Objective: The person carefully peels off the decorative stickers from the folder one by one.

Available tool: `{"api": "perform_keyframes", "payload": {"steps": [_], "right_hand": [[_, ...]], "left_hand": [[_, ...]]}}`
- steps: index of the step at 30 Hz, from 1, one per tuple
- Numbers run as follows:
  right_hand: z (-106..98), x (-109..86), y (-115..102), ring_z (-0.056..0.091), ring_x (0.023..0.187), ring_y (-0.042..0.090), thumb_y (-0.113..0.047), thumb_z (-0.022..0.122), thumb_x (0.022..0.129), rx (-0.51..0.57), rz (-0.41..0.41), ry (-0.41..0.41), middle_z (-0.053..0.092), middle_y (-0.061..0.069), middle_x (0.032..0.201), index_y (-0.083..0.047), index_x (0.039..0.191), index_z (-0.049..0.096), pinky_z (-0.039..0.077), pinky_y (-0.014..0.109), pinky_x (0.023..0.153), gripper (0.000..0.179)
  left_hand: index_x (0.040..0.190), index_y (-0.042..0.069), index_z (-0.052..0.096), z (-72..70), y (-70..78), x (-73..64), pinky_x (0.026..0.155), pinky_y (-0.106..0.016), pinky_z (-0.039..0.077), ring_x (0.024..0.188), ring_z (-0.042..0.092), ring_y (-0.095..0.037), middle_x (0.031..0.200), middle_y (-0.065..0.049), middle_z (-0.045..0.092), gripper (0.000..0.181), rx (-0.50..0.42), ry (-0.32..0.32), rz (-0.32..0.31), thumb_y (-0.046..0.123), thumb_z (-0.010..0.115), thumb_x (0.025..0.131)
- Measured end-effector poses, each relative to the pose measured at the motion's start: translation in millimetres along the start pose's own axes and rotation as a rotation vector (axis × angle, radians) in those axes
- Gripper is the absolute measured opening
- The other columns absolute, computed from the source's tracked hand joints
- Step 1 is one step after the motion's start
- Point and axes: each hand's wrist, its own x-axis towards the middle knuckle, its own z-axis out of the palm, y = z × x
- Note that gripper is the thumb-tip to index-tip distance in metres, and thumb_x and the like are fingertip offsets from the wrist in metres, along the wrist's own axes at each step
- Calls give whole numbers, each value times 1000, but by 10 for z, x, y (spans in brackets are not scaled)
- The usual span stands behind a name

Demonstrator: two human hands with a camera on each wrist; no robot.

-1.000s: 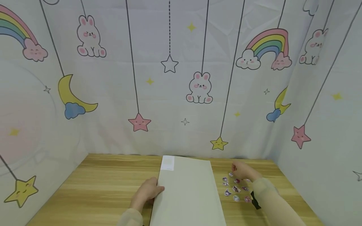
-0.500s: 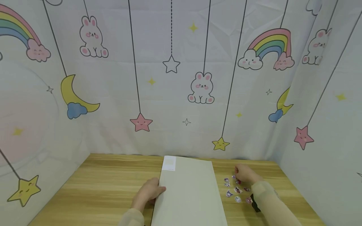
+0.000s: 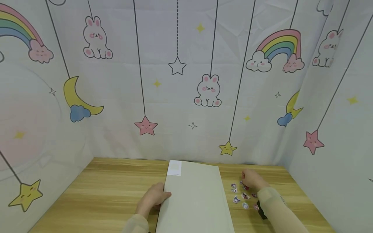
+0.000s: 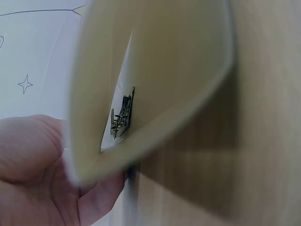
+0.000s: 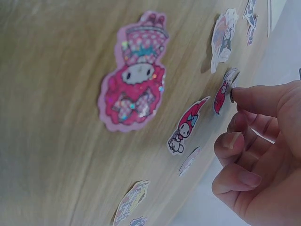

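A cream file folder (image 3: 195, 197) with a white label near its far left corner lies on the table. My left hand (image 3: 154, 196) grips its left edge, thumb on top and fingers underneath. In the left wrist view, the folder's edge (image 4: 155, 146) gapes, showing a metal clip (image 4: 123, 113) inside. Right of the folder, my right hand (image 3: 253, 179) is down among several small cartoon stickers (image 3: 245, 196). The right wrist view shows that hand (image 5: 263, 146) with its thumb and forefinger pinching at the edge of a red sticker (image 5: 221, 96); the other fingers are curled.
A larger pink sticker (image 5: 134, 80) and a red-hooded one (image 5: 186, 126) lie flat nearby. Something black (image 3: 262, 211) shows beneath the right sleeve. A white curtain (image 3: 116, 97) printed with rabbits, stars and rainbows hangs behind the wooden table (image 3: 110, 191).
My right hand has shifted slightly nearer and lower over the stickers. The whole head view has drifted a little sideways. My left hand keeps its grip on the folder.
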Motion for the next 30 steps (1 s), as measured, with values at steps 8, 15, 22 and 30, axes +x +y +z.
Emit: {"api": "perform_keyframes", "payload": {"steps": [8,15,22,30], "right_hand": [[-1,15,-4,42,52,15,-1,52,91,-17,59,-5,46,3,61,-10,69,45,32,28,50,25],[-64,-49,-56,43,56,17,-1,56,87,-39,132,-8,47,5,65,-9,71,47,34,28,49,21],[-76,-83,-77,40,52,15,-6,53,93,-54,169,11,46,4,63,-10,70,45,32,27,47,25],[-15,-50,-338,43,55,17,-5,51,89,159,94,126,48,5,68,-5,80,51,34,28,47,9]], "left_hand": [[88,-5,54,8,-9,0,46,-33,53,55,59,-22,72,-12,55,21,8,1,-7,11,65,93],[87,-4,53,11,6,1,45,-33,53,55,60,-22,72,-12,55,21,-3,-6,0,12,65,93],[90,-6,54,38,8,26,46,-33,53,57,61,-22,74,-13,56,21,-20,-17,-5,12,65,93],[98,-10,53,16,16,6,47,-34,54,61,61,-24,78,-15,56,24,-22,-15,-3,11,64,93]]}}
